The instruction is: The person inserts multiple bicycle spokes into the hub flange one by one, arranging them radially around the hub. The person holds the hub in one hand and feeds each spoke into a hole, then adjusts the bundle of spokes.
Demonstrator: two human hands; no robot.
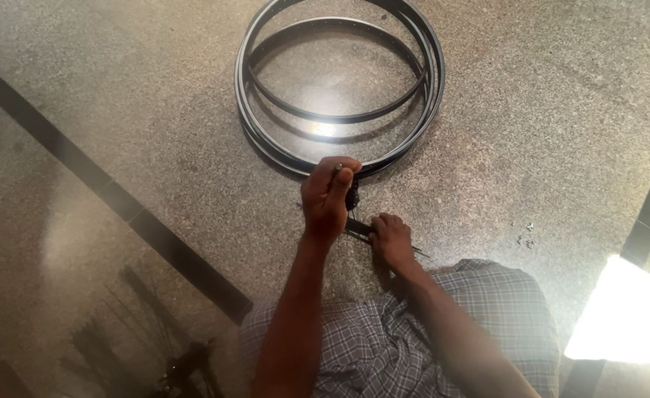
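My left hand (328,197) is closed around a small dark metal part (352,197), held just above the polished stone floor (155,133). Right beside it, my right hand (390,237) pinches a thin dark spoke or rod (416,252) that reaches toward that part. Two black bicycle wheel rims (431,74) lie stacked flat on the floor just beyond my hands; the near edge of the rims is almost touching my left fingers. My checked garment (480,302) covers my lap below.
A dark inlay strip (111,188) crosses the floor diagonally on the left. A few small metal bits (525,234) lie to the right. A bright sunlit patch (627,313) glares at the lower right. A bundle of thin dark spokes (155,346) shows at the lower left.
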